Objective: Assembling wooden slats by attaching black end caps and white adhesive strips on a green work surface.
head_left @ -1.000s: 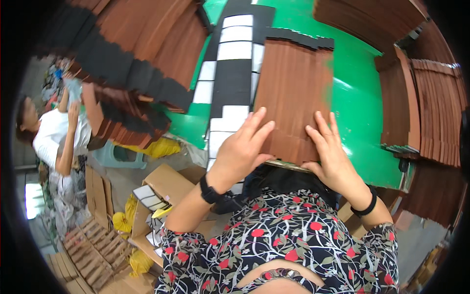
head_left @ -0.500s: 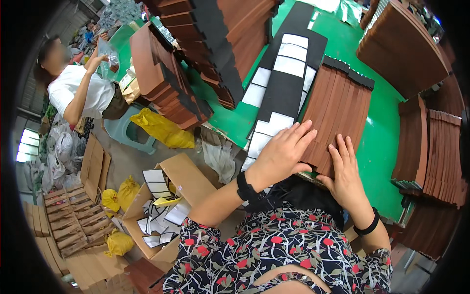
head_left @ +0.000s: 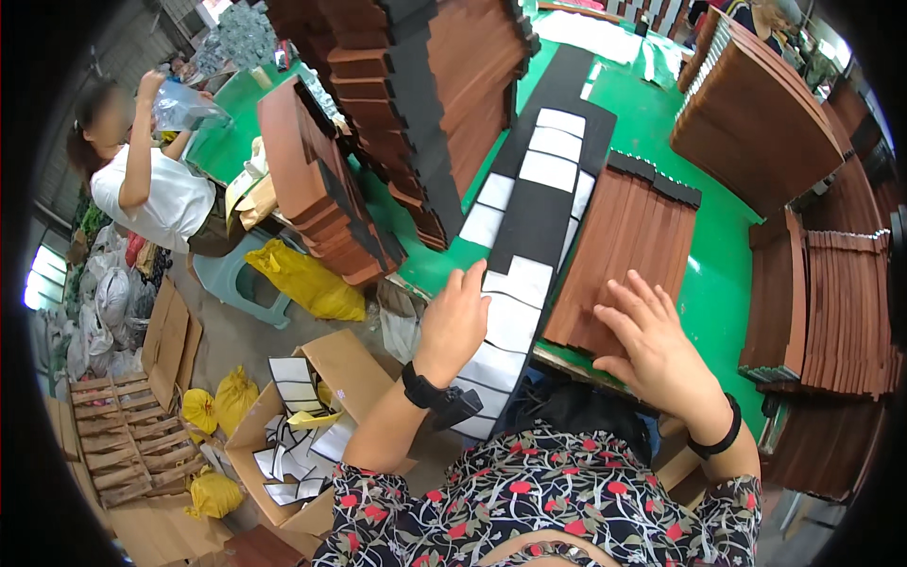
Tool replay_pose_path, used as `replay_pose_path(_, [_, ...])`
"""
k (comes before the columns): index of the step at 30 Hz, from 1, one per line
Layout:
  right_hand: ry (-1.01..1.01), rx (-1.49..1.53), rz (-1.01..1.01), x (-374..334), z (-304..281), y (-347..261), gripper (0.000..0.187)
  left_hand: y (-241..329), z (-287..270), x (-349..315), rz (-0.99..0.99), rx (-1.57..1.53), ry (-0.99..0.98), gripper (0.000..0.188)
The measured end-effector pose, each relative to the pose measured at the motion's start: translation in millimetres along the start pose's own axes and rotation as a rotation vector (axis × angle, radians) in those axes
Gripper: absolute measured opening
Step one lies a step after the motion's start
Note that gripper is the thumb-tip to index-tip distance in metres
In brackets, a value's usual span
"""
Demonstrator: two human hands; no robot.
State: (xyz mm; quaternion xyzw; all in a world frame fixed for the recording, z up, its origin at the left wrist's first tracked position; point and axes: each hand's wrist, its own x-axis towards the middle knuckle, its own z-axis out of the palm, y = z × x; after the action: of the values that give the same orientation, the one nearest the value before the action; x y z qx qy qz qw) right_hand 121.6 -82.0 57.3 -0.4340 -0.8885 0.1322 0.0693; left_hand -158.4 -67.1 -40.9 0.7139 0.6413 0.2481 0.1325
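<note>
My left hand [head_left: 455, 323] is at the left edge of a long black strip with white panels [head_left: 513, 300], its fingers stretched out. Whether the fingertips touch the strip I cannot tell. Over the near end of a row of overlapping reddish-brown slats with black ends [head_left: 628, 250] is my right hand [head_left: 652, 348], open with the fingers spread. The slats lie on the green tabletop [head_left: 715, 283], to the right of the strip. The strip's near end hangs past the table edge toward me. More white-panelled black pieces lie partly hidden under it.
Tall stacks of brown pieces [head_left: 472, 104] stand at the far left of the table. More brown stacks [head_left: 756, 123] fill the right side. A cardboard box of white-and-black scraps [head_left: 351, 364] sits lower left. Beyond it, a person [head_left: 156, 194] handles a clear plastic bag [head_left: 184, 106].
My left hand has left the slats and moved left to the strip's edge. My right hand has lifted with fingers spreading. The view has shifted slightly; the other person has raised an arm.
</note>
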Motion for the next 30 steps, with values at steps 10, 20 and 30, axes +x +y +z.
replay_pose_path(10, [-0.088,-0.110,-0.171,52.9,10.4,-11.7,0.051,-11.8,-10.4,-19.3,0.074,-0.146,0.175,0.034])
replay_pose_path(20, [-0.188,-0.330,-0.241,105.2,48.6,-40.5,0.038,-9.2,-47.4,-2.7,0.237,0.075,0.358,0.026])
replay_pose_path(30, [-0.084,-0.375,-0.100,98.3,44.1,-32.6,0.046,-21.1,-37.7,-4.8,0.221,0.102,0.349,0.024])
